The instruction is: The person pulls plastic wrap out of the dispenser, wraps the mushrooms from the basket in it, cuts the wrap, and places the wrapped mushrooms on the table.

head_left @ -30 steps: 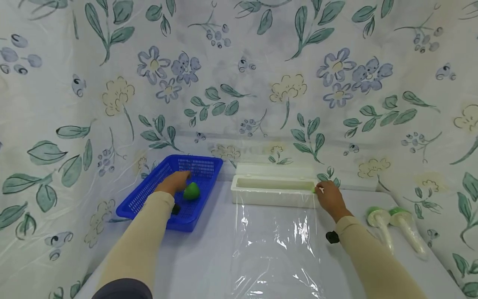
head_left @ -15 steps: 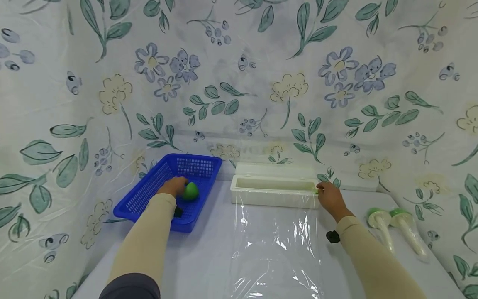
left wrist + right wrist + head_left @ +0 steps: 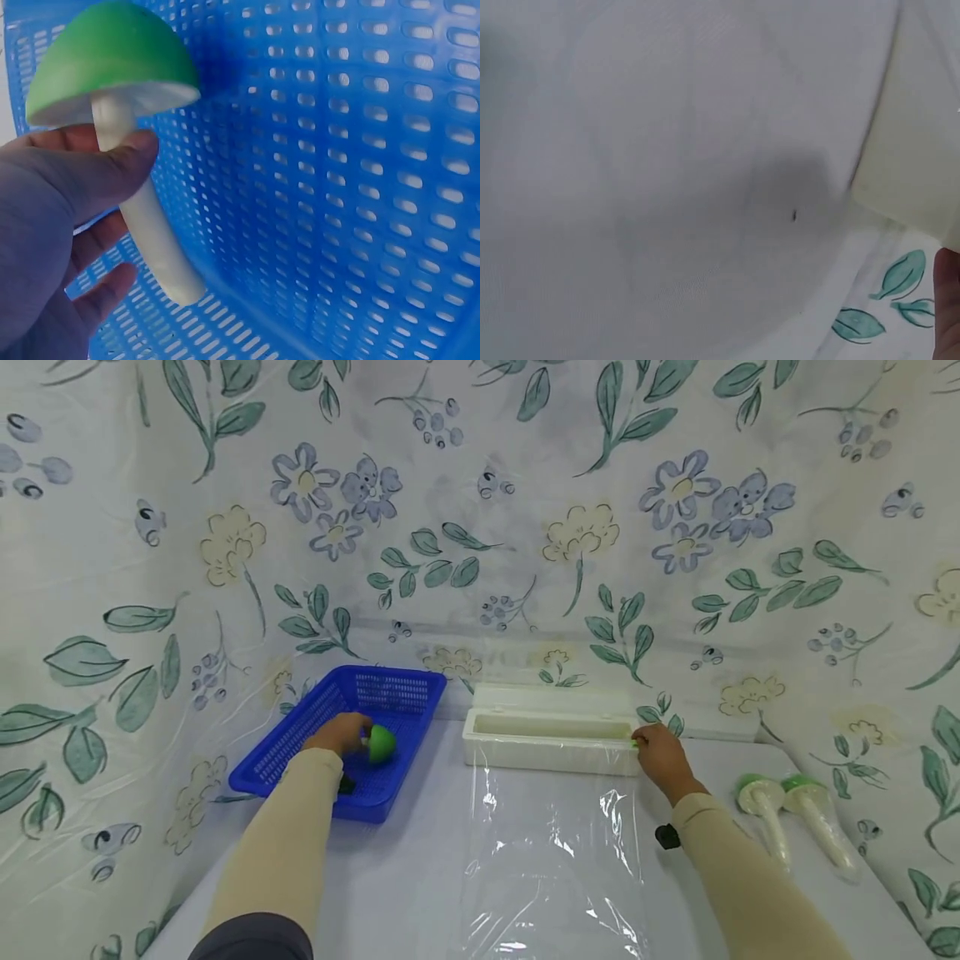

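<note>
In the blue basket (image 3: pixel 258 783), my left hand (image 3: pixel 341 732) holds a toy mushroom (image 3: pixel 112 60) with a green cap and pale stem. Its thumb and fingers pinch the stem just below the cap, the lower fingers spread loosely. Over at the long white cling film dispenser (image 3: pixel 555 757), my right hand (image 3: pixel 663 760) pinches a small green tab (image 3: pixel 634 742) at the right end. A sheet of clear cling film (image 3: pixel 555 877) runs from the dispenser toward me across the white table. Only a fingertip (image 3: pixel 946 300) of the right hand shows in the right wrist view, beside the dispenser's end.
Two film-wrapped mushrooms, a nearer-in one (image 3: pixel 763 802) and an outer one (image 3: pixel 817 810), lie at the table's right. A small black object (image 3: pixel 666 836) shows by the right forearm. Behind the table hangs a floral curtain (image 3: pixel 480 527).
My left hand has come to the mushroom in the basket, gripped its stem and shifted it slightly left. The right hand stays at the dispenser's right end.
</note>
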The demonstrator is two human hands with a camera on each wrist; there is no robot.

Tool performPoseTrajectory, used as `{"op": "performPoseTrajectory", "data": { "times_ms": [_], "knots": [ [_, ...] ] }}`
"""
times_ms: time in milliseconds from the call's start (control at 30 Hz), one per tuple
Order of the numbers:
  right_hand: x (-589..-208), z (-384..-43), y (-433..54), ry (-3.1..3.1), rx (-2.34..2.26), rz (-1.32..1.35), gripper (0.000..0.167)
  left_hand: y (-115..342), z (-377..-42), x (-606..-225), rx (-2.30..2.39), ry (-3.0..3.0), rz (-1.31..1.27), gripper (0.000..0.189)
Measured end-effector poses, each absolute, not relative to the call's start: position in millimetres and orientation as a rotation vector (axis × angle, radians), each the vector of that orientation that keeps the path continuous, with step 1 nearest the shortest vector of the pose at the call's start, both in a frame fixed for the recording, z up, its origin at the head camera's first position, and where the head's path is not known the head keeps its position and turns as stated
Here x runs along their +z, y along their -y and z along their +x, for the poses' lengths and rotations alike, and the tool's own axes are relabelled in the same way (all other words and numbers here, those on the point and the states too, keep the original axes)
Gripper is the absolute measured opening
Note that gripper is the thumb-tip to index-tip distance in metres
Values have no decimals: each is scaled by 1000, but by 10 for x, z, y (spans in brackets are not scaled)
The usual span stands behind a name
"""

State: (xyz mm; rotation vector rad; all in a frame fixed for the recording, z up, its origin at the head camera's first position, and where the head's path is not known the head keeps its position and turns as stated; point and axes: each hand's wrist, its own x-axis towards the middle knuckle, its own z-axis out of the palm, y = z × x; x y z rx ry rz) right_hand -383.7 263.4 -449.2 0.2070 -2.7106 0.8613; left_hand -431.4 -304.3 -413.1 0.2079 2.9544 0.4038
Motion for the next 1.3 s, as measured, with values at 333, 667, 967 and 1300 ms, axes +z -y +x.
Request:
{"op": "performPoseTrajectory", "data": {
  "times_ms": [333,667,967,1300],
  "knots": [
    [-4452,-3768,-2589,2702,839,269,23,3009,-4250,-4030,455,-3007,243,21],
    [-4453,-3770,-2595,2719,805,285,23,2877,-4229,-3941,229,-3243,443,26],
    [-4460,-3781,-2599,2741,803,261,24,2681,-4121,-3675,-93,-3372,702,24],
    [-4461,-3769,-2583,2736,830,239,25,2471,-3977,-3478,-220,-3486,1040,23]
  ]
}}
